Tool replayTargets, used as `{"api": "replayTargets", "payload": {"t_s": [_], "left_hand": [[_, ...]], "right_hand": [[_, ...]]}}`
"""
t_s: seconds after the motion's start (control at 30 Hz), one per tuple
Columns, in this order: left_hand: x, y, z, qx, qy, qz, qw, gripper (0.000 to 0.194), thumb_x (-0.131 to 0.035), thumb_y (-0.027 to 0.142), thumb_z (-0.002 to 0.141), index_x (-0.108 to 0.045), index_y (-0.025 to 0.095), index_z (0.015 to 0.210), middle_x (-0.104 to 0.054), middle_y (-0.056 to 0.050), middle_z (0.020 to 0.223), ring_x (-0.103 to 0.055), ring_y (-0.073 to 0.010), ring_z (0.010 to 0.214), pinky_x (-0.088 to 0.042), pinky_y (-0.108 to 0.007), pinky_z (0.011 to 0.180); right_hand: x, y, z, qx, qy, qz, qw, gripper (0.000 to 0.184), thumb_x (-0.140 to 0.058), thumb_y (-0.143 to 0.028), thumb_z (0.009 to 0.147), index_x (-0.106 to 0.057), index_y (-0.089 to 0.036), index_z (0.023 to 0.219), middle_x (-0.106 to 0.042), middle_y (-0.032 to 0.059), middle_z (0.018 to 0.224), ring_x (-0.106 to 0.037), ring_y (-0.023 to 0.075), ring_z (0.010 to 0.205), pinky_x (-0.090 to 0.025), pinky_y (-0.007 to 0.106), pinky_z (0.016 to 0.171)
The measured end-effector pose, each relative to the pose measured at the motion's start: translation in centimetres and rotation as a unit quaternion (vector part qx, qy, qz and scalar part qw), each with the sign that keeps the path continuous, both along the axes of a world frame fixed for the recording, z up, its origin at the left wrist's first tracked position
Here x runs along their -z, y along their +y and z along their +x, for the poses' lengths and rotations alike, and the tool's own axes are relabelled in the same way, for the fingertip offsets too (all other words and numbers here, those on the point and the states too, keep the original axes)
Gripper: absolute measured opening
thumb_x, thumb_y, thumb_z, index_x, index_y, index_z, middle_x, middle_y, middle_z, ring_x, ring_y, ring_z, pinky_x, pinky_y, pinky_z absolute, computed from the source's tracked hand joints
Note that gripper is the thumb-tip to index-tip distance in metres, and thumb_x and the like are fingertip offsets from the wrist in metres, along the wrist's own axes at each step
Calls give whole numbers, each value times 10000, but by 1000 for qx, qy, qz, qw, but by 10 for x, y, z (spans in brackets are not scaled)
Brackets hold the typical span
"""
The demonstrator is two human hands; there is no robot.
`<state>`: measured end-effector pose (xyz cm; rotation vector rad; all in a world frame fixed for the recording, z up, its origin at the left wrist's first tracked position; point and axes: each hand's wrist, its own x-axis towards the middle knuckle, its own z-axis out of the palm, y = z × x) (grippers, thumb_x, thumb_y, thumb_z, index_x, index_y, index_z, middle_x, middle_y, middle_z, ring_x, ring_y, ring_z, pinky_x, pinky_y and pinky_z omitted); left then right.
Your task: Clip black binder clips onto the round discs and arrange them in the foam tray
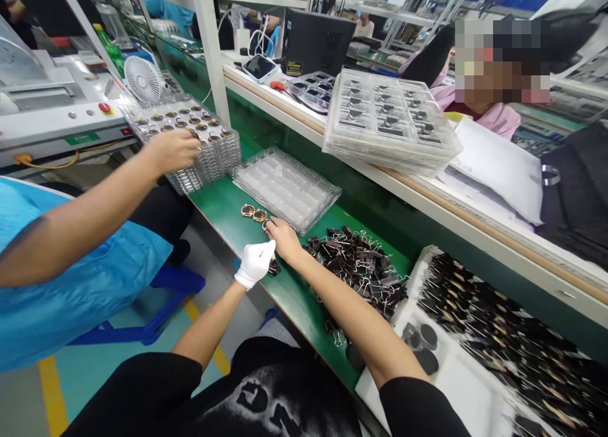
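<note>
Fingers of the right hand (280, 234) touch the end disc (266, 225) of a short row on a green bench (213, 212); the gloved left hand (255, 263) (grip unclear) sits just beside, black clip (274, 268) adjacent.

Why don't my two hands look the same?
Your left hand wears a white glove, but your right hand is bare. Your right hand's fingers are at a round, gold-rimmed piece at the end of a little row, while your left hand has something small and black beside it. Both hands are close together at the green bench.
</note>
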<state>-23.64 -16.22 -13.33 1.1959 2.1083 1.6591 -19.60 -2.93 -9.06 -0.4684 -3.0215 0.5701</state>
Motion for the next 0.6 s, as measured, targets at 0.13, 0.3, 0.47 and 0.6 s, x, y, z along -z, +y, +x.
{"api": "replayTargets", "payload": {"t_s": [0.13,0.3,0.47,0.6], "left_hand": [[2,-1,0,-6,-3,-2,1000,529,-463,411,1035,-503,216,546,-564,-33,511,-484,-149,490,-372,-312,590],[2,-3,-1,-3,-9,2,1000,534,-460,421,1035,-529,215,546,-580,-39,515,-513,-157,495,-392,-311,589],[2,-1,-2,-9,-16,10,1000,544,-466,437,1028,-518,220,531,-553,-27,489,-498,-154,480,-389,-305,565],[2,0,-1,-15,-23,11,1000,559,-461,462,1028,-515,221,527,-551,-24,498,-498,-153,487,-404,-304,569]], "right_hand": [[-8,-3,18,-6,-19,4,1000,257,-624,-310,1043,-678,-188,1263,-664,108,1369,-638,261,1264,-563,482,1044],[-9,5,40,-12,-33,-1,999,274,-659,-357,1027,-688,-185,1238,-686,98,1315,-683,237,1161,-588,472,1004],[-4,13,40,-1,-14,-10,1000,316,-654,-364,1028,-668,-200,1298,-652,109,1387,-661,254,1214,-577,490,1029],[-3,9,35,39,0,-27,999,324,-649,-384,1030,-665,-206,1301,-653,109,1382,-667,247,1194,-580,481,1020]]}}
